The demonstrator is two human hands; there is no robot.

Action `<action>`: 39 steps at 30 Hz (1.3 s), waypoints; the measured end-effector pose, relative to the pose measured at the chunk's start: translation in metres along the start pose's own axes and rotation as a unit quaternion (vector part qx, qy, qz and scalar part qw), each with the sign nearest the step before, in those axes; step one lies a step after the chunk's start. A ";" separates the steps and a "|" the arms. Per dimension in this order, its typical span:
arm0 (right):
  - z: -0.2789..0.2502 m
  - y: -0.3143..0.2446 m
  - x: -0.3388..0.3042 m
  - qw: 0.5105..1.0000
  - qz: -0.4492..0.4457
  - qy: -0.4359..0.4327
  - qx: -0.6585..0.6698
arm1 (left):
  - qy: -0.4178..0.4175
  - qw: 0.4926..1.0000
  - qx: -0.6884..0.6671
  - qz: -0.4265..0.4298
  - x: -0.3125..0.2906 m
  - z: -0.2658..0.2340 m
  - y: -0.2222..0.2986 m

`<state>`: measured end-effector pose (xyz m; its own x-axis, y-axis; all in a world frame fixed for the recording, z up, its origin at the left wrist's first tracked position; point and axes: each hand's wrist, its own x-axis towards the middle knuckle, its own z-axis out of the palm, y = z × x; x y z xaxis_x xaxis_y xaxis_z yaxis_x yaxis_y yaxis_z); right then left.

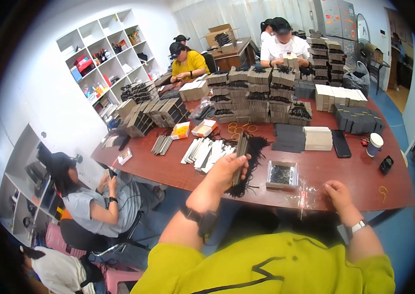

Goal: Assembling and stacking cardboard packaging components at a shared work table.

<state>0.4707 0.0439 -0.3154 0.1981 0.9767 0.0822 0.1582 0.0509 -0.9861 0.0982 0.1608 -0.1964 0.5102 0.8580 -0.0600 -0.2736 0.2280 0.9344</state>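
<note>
My left hand [226, 171] is closed round a small stack of grey-brown card tags [241, 147], held upright over the table's near edge. Black strings [254, 159] spread out beside the stack, to its right. At the right, my right hand [339, 195] hovers by the table edge with its fingers curled in and thumb near the index finger; anything between them is too small to make out. Left of that hand lies a piece of clear plastic [318, 200] with a thin stick-like tool [302, 200]. An open box [282, 185] of small dark pieces stands between my hands.
Loose white strips [206, 153] lie left of my left hand. Tall stacks of tagged cards [249, 105] rise mid-table. Black cards [287, 138], a phone [341, 143] and a paper cup [374, 144] are at the right. Other people sit around the red-brown table [153, 169].
</note>
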 end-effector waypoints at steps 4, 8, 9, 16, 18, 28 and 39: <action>0.046 -0.077 -0.023 0.993 -0.036 -0.111 -0.032 | -0.057 0.986 0.155 -0.021 -0.010 0.035 -0.015; 0.110 -0.127 -0.043 0.984 0.071 -0.156 0.039 | 0.001 0.805 0.556 0.208 -0.011 0.068 -0.066; 0.122 -0.114 -0.036 0.970 0.091 -0.168 0.152 | -0.011 0.820 0.556 0.134 -0.021 0.096 -0.061; 0.114 -0.085 -0.046 0.859 0.201 0.013 0.470 | -0.157 0.730 0.648 0.150 -0.037 0.114 -0.068; 0.107 -0.077 -0.049 0.829 0.160 -0.130 0.520 | -0.050 0.720 0.635 0.276 -0.030 0.102 -0.050; 0.111 -0.087 -0.082 0.712 0.280 -0.359 0.535 | -0.193 0.882 0.428 0.040 -0.016 0.093 -0.067; 0.117 -0.096 -0.081 0.865 0.276 -0.291 0.302 | -0.272 0.889 0.368 0.000 -0.002 0.061 -0.045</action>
<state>0.3263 -0.0154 -0.2441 -0.4662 0.8176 -0.3380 -0.3736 -0.5283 -0.7624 0.1590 0.1208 -0.2170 0.8844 0.4618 -0.0680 0.2317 -0.3077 0.9229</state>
